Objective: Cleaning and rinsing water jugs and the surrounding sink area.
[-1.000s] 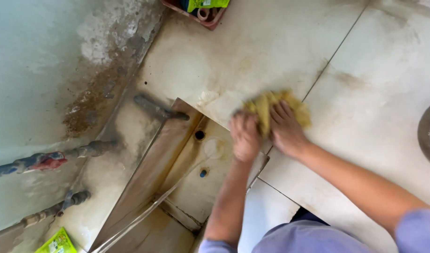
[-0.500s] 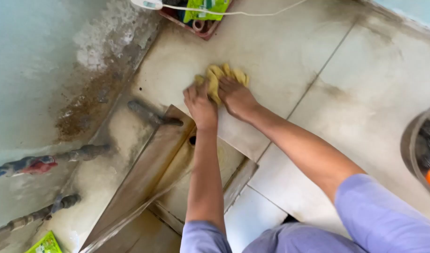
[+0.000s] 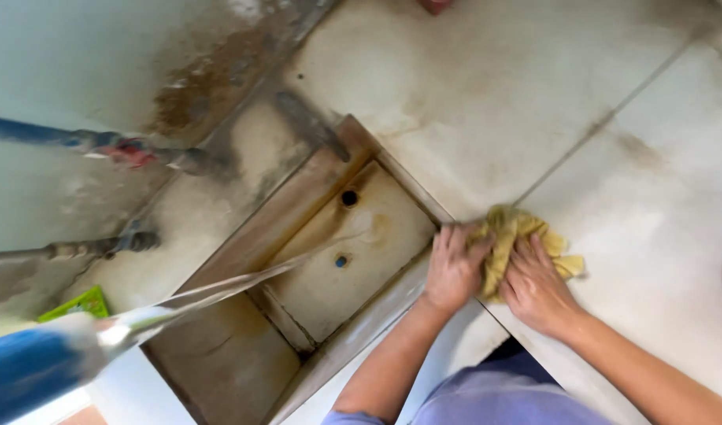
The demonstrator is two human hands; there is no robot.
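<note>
Pressing a yellow cloth (image 3: 518, 240) flat on the tiled counter (image 3: 534, 102) with both hands, right at the corner of the recessed sink (image 3: 353, 260). Left hand (image 3: 453, 267) sits on the cloth's left edge, fingers spread and bearing down, not curled. Right hand (image 3: 536, 285) lies on the cloth's lower right part, fingers flat on top. Cloth is bunched, partly showing between and above the hands. Drain hole (image 3: 349, 197) sits at the sink's far side. Two pipes (image 3: 101, 145) come off the left wall. Green packet (image 3: 76, 303) lies near the sink's left.
</note>
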